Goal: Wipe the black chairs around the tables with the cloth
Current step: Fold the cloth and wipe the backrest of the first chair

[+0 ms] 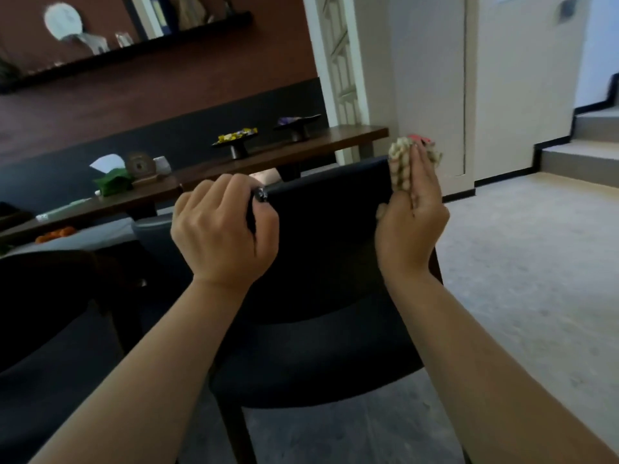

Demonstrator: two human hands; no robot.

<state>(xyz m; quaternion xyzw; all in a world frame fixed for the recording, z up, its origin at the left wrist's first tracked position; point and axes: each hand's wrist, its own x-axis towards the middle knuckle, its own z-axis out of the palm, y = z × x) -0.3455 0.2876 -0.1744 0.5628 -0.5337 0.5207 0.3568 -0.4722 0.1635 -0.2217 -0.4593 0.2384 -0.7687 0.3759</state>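
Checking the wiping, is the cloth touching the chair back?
Touching: the head view shows the right hand pressing the cloth against the chair back's right edge.

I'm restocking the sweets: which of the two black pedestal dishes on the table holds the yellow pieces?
The nearer pedestal dish, left of the other; the farther dish holds purple pieces.

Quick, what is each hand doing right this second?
Left hand: grips the top edge of the black chair.
Right hand: fingers straight, presses the cloth against the chair's right edge.
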